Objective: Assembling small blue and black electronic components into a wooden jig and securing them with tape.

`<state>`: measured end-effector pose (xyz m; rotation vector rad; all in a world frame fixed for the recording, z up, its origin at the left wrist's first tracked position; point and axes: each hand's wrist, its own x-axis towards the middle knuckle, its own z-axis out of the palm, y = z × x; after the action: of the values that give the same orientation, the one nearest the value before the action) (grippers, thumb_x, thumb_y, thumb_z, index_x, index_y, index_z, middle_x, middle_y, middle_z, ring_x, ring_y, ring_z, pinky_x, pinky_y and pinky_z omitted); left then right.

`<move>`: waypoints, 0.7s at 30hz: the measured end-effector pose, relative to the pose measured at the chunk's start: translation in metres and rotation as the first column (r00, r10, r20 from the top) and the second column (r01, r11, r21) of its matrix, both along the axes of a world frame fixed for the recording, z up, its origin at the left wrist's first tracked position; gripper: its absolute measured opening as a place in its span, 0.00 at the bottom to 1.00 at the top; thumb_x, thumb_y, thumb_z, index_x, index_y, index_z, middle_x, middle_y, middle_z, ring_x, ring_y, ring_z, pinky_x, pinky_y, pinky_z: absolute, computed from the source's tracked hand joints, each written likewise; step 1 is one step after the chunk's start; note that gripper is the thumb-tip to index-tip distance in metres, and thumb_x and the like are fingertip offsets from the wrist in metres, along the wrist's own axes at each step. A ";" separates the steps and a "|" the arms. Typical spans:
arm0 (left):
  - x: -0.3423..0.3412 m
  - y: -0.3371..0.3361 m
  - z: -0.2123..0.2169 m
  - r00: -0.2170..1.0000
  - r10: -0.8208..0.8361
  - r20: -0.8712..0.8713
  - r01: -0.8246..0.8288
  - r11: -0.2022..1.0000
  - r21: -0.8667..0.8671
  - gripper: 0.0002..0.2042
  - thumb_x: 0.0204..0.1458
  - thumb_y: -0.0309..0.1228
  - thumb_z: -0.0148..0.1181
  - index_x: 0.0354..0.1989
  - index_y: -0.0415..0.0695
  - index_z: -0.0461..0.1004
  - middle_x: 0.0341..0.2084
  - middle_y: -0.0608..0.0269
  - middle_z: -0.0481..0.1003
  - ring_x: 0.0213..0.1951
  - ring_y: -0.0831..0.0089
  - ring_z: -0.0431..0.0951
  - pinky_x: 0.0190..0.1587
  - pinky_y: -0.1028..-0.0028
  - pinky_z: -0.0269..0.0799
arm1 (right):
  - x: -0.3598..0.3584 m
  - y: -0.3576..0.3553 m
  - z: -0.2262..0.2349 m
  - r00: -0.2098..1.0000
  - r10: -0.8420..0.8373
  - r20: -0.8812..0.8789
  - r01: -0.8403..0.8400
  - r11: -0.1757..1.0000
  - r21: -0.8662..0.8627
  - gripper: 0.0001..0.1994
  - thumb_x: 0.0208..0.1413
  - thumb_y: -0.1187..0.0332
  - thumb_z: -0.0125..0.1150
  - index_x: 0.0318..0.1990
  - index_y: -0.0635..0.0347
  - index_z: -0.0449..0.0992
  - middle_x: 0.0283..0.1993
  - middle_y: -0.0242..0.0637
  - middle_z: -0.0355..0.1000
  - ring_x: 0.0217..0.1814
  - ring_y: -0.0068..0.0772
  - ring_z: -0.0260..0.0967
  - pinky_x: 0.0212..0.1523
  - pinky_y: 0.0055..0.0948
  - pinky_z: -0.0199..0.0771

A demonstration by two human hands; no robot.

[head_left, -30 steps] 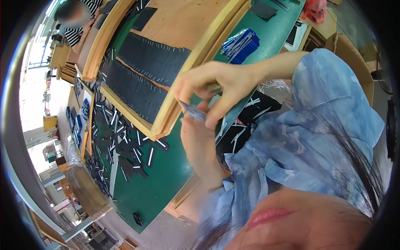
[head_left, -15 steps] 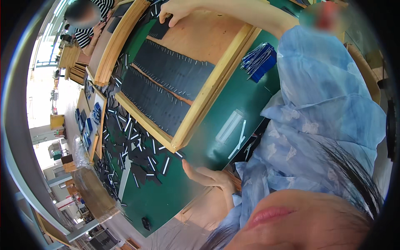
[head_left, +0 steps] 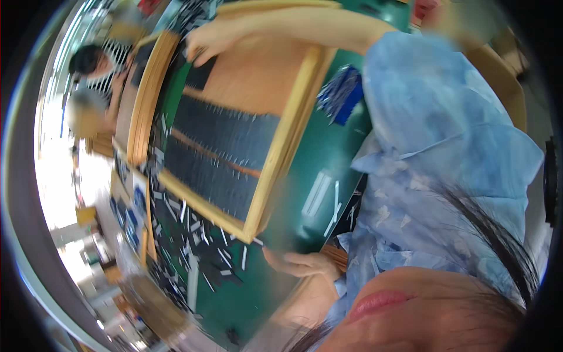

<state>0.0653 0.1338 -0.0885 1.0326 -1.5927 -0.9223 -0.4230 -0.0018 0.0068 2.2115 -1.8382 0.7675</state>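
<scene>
My right hand [head_left: 211,42] reaches across to the far end of a wooden-framed board [head_left: 290,117]. Its fingers are curled together at a dark flat piece [head_left: 200,75], and that piece's outer edge is hidden beneath them. Beside it, two rows of dark panels [head_left: 220,126] edged with small pale pins lie inside the frame, a strip of bare wood [head_left: 214,155] running between them. Away from the frame, my left hand [head_left: 302,265] hovers by the table's near edge, partly blurred, its fingers stretched out and nothing seen in them.
Many loose dark pieces with white strips [head_left: 205,246] are scattered over the green table [head_left: 305,158]. A blue bundle of thin strips [head_left: 343,97] lies near my right sleeve. Stacked wooden frames [head_left: 151,100] stand along the far side, where another person in a striped top [head_left: 114,64] sits.
The whole view has shifted and turned slightly, so the frame sits lower and further left in the picture. My right hand stays at the same dark piece; my left hand keeps its outstretched pose.
</scene>
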 end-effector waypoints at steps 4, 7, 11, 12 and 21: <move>0.016 -0.007 0.001 0.981 -0.192 -0.005 0.192 0.981 -0.022 0.21 0.62 0.36 0.36 0.57 0.32 0.59 0.57 0.46 0.59 0.57 0.57 0.62 0.59 0.63 0.58 | 0.041 0.068 0.021 0.986 -0.085 0.143 0.126 0.942 -0.310 0.19 0.59 0.53 0.50 0.37 0.59 0.78 0.38 0.46 0.73 0.43 0.48 0.70 0.40 0.38 0.69; 0.019 -0.005 0.006 0.959 -0.284 0.000 0.284 0.957 -0.064 0.21 0.62 0.36 0.37 0.56 0.32 0.59 0.56 0.46 0.60 0.57 0.57 0.62 0.58 0.63 0.58 | 0.025 0.158 0.014 0.939 -0.211 0.271 0.294 0.903 -0.313 0.12 0.59 0.59 0.52 0.43 0.53 0.78 0.38 0.37 0.71 0.44 0.38 0.69 0.43 0.32 0.70; 0.011 0.000 0.011 0.948 -0.315 -0.034 0.311 0.946 -0.092 0.20 0.62 0.35 0.38 0.56 0.32 0.59 0.56 0.46 0.60 0.57 0.57 0.63 0.58 0.63 0.58 | -0.044 0.254 0.000 0.648 -0.708 0.280 0.758 0.633 -0.155 0.11 0.51 0.61 0.61 0.38 0.56 0.80 0.41 0.39 0.73 0.42 0.39 0.71 0.42 0.31 0.70; 0.004 0.009 0.010 0.925 -0.380 -0.024 0.377 0.923 -0.080 0.20 0.62 0.35 0.38 0.56 0.32 0.60 0.56 0.46 0.60 0.57 0.57 0.63 0.58 0.63 0.58 | -0.078 0.324 -0.029 0.556 -0.762 0.332 0.830 0.528 -0.179 0.13 0.47 0.60 0.62 0.37 0.57 0.80 0.36 0.42 0.74 0.38 0.42 0.72 0.38 0.34 0.71; -0.024 0.013 0.012 0.946 -0.324 0.012 0.319 0.921 -0.224 0.19 0.61 0.34 0.40 0.55 0.32 0.61 0.55 0.46 0.61 0.56 0.57 0.63 0.58 0.63 0.58 | -0.155 0.370 -0.055 0.238 -0.869 0.433 0.971 0.202 -0.129 0.10 0.45 0.59 0.63 0.29 0.56 0.80 0.27 0.48 0.74 0.30 0.49 0.73 0.33 0.42 0.72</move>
<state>0.0417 0.1466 -0.0764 0.6088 -1.8315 -0.9407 -0.5777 0.3686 -0.0484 0.3881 -2.3595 0.9734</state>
